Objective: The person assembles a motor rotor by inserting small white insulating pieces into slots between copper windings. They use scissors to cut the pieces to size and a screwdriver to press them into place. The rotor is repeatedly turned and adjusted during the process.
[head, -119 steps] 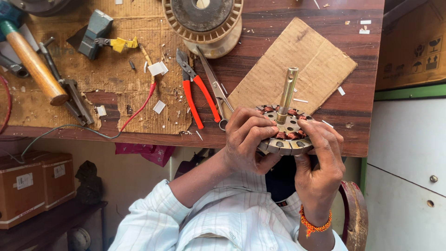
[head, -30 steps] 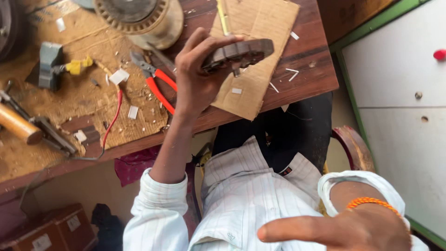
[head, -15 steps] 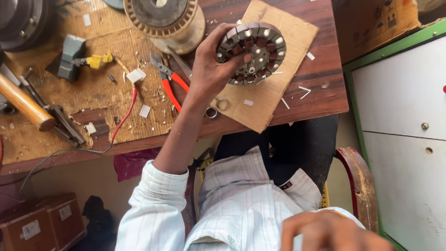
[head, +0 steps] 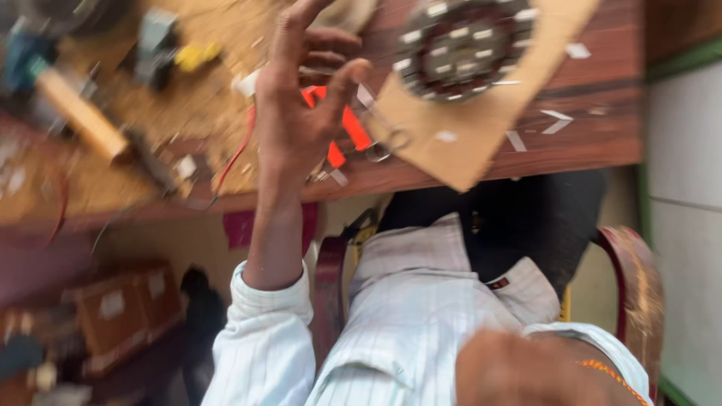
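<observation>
My left hand (head: pixel 301 113) has let go, fingers spread and empty, of the round grey slotted metal stator (head: pixel 462 45), now lying on the brown cardboard sheet (head: pixel 481 120); my right hand's (head: pixel 519 372) grip cannot be told.

brown boxes (head: pixel 113 319) with pale labels (head: pixel 111 304), lower left, under the workbench
</observation>
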